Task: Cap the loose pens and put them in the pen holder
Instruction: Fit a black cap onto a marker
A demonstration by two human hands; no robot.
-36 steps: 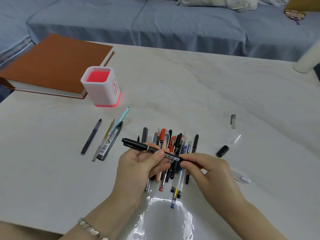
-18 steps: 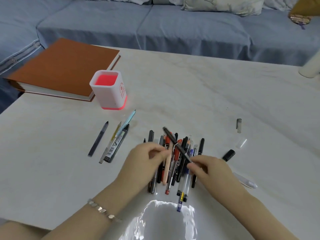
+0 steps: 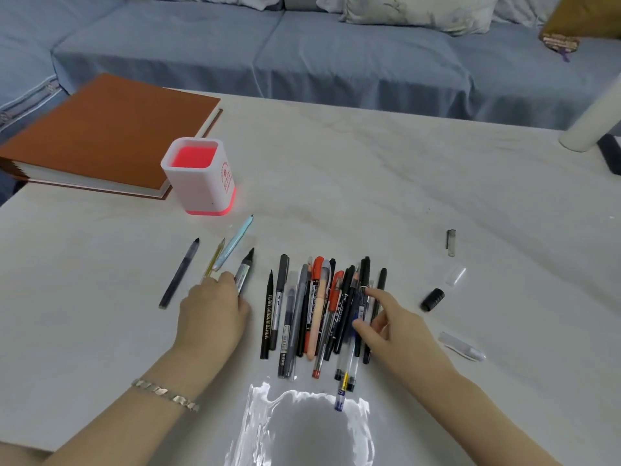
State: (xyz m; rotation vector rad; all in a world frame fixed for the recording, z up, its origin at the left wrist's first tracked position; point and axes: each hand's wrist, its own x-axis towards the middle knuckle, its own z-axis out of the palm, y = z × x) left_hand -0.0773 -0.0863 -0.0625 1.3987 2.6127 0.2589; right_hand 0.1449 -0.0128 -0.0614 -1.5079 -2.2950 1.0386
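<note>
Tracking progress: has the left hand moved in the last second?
Yes. The left hand moved left, off the pen pile, to the grey marker beside it.

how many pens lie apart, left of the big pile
4: a dark pen farthest left, a yellow one, a light blue one beside it, and a black marker held by the left hand. The hand could hide another.
</note>
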